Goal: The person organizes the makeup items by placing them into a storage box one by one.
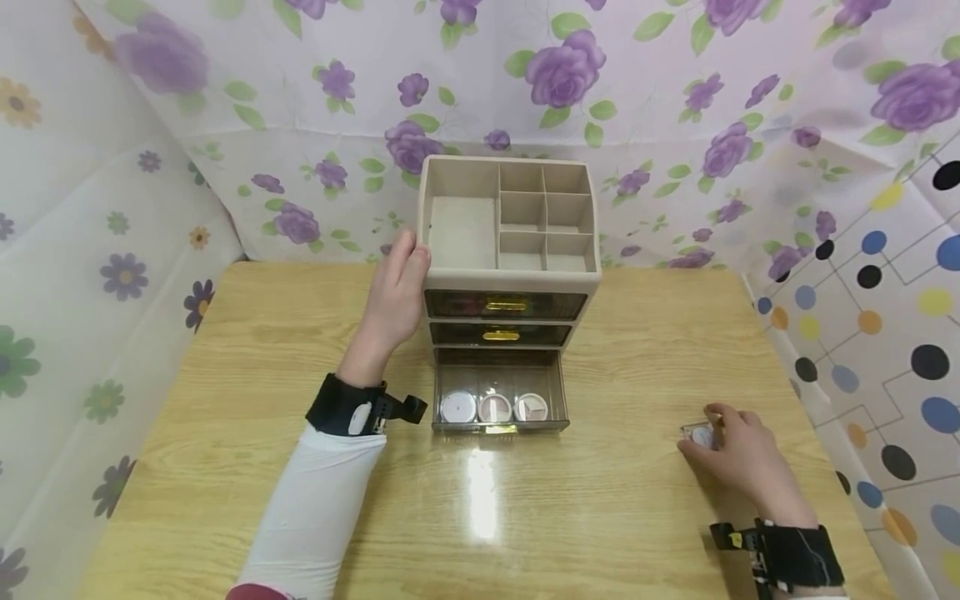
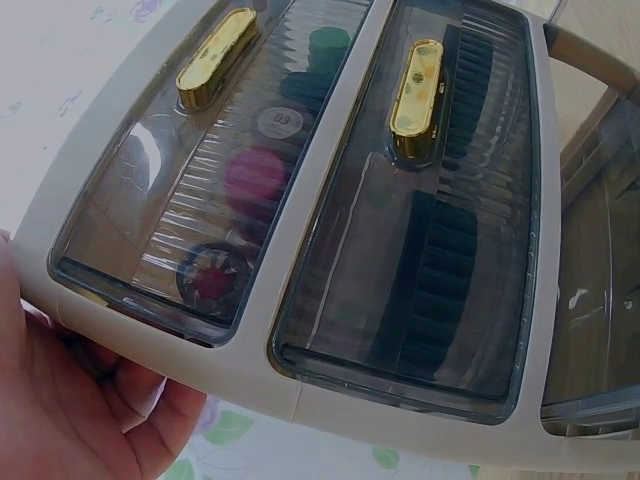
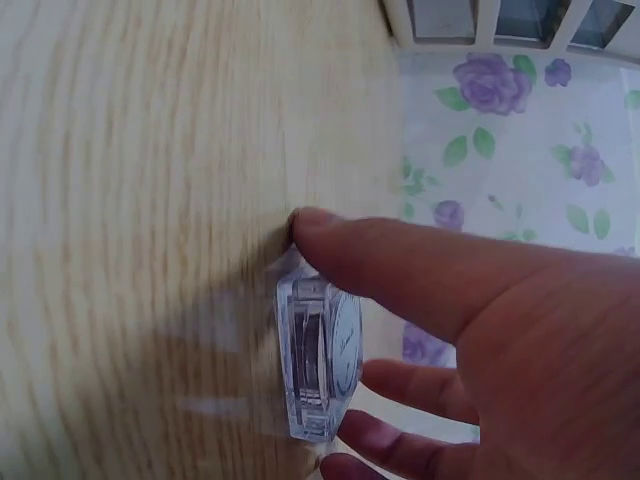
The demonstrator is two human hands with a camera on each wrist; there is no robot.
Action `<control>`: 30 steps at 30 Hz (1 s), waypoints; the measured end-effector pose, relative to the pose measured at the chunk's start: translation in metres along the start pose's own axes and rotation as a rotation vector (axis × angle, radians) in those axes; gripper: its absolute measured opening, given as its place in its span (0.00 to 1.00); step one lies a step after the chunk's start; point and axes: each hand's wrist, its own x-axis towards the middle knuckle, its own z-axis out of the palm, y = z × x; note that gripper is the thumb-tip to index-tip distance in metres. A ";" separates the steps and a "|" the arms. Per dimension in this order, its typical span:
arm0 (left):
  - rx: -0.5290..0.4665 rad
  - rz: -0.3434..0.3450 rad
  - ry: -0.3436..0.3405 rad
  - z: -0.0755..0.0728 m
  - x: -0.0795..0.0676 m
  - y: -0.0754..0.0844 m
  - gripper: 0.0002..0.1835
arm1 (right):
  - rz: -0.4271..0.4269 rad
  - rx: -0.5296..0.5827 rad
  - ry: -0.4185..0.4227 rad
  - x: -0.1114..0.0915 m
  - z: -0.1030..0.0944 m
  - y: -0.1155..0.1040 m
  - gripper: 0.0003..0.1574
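Note:
A beige drawer organizer (image 1: 512, 279) stands upright at the back of the table. My left hand (image 1: 397, 287) rests against its left side, with fingers along the side wall in the left wrist view. The bottom drawer (image 1: 442, 375) is pulled out and contains three round cosmetic compacts (image 1: 495, 408) in a row near its front. On the right of the table, my right hand (image 1: 742, 450) holds a small clear plastic case (image 3: 305, 360) between thumb and fingers, close over the wood. A pale round disc with print shows on the case's face.
The organizer's top has a large compartment (image 1: 463, 233) and several small ones. Its two upper drawers (image 1: 506, 305) are closed, with gold handles; round items and dark ridged shapes show through their fronts. Flowered cloth (image 1: 337, 183) hangs behind the wooden table (image 1: 300, 333), dotted cloth (image 1: 885, 333) at right.

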 end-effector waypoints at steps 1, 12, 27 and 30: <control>-0.001 0.001 0.001 0.000 0.000 0.000 0.16 | 0.002 0.001 0.002 0.000 0.000 0.000 0.61; -0.003 -0.008 0.000 0.000 0.000 0.001 0.15 | -0.083 0.010 0.004 0.001 0.002 -0.003 0.44; 0.017 -0.012 0.005 0.000 -0.001 0.000 0.15 | -0.089 0.018 -0.003 0.003 0.005 -0.004 0.42; 0.027 -0.003 0.002 0.000 0.000 0.001 0.15 | -0.096 0.014 0.001 0.002 0.004 -0.006 0.43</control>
